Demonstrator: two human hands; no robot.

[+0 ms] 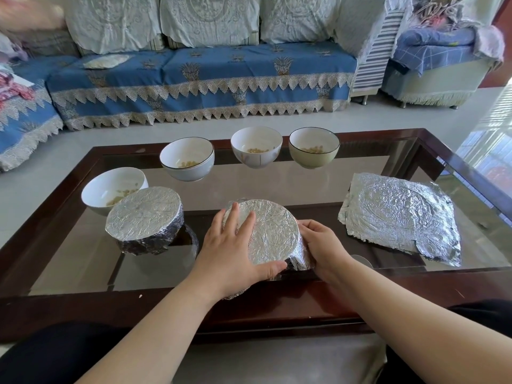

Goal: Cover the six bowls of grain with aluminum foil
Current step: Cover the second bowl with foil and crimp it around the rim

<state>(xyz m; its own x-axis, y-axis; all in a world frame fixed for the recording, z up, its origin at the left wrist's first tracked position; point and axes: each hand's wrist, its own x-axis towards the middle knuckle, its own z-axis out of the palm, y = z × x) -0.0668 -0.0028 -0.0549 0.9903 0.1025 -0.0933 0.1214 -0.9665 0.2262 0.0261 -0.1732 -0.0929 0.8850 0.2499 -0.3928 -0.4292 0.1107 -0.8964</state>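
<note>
Head-camera view of a person seated at a dark wood coffee table with a glass top point(277, 309). Near centre, a round bowl capped in crinkled silver aluminium foil point(274, 231) sits between both hands. The left hand point(230, 253) lies flat on the foil top, fingers straight and spread, thumb along the near rim. The right hand point(324, 245) cups the bowl's right side, fingers curled around the foil skirt.

Just left stands a second foil-wrapped bowl point(144, 214). Four bowls of pale grain are still uncovered: a plain white bowl point(110, 189) at left, then a far row of a dark-rimmed white bowl point(188, 159), a white footed bowl point(256, 148) and a pale green bowl point(314, 148).

A flat stack of silver foil sheets point(399, 214) lies to the right, nearer the right hand, which looks best placed to fetch the next sheet.
</note>
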